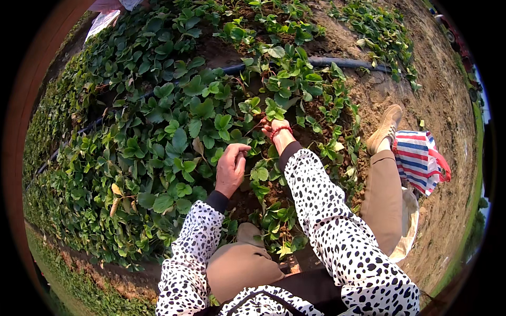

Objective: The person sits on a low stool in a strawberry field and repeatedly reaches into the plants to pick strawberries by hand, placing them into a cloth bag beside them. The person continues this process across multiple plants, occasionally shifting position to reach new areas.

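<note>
Low strawberry plants (203, 108) with toothed green leaves cover the ground before me. My right hand (272, 128), with a red bead bracelet (280, 132) at the wrist, reaches in among the leaves; a leafy sprig (274, 110) stands right at its fingers, which are partly hidden, so a hold cannot be made out. Lower and to the left, my left hand (232, 166) hovers over the foliage, its fingers curled and thumb near the index finger. Whether something thin is between them cannot be told.
A dark hose (340, 62) runs across the bed beyond my hands. At the right, a striped bag (417, 156) lies beside my shoe (385, 126) on bare soil, near a pale cloth bag (409, 221). Part of another person (106, 6) shows at the top left. A red vehicle (454, 37) stands far right.
</note>
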Available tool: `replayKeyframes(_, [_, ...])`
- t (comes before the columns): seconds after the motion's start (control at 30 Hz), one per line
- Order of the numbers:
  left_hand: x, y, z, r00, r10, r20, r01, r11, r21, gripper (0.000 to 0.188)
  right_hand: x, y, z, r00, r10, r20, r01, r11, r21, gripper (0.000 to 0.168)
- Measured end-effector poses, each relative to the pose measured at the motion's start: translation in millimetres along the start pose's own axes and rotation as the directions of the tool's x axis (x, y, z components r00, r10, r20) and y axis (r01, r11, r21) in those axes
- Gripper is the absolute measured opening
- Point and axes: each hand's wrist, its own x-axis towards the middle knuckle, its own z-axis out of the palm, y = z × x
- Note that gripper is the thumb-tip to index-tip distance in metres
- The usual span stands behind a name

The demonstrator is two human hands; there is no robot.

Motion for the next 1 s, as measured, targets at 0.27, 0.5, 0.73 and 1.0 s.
replayKeyframes(0.27, [99.9, -51.1, 90.6, 0.998, -0.016, 0.057, 0.003, 0.973, 0.230, 0.024, -14.6, -11.8, -54.0, 0.935, -0.335, 0.116, 0.341, 0.758, -0.557, 0.016])
replayKeyframes(0.5, [102.6, -56.7, 110.2, 0.996, 0.060, 0.065, -0.078, 0.944, 0.320, 0.036, 13.5, -35.9, -96.0, 0.757, -0.455, 0.469, 0.561, 0.084, -0.824, 0.021])
replayKeyframes(0.73, [95.0, -49.7, 134.1, 0.987, 0.129, 0.098, -0.159, 0.885, 0.437, 0.046, -10.1, -95.9, -146.2, 0.701, -0.694, 0.161, 0.297, 0.080, -0.951, 0.019])
replayKeyframes(1.0, [72.7, -49.1, 152.6, 0.992, 0.005, 0.129, -0.074, 0.840, 0.538, 0.048, -35.4, -94.3, -50.1, 0.473, -0.316, 0.822, 0.863, -0.021, -0.505, 0.024])
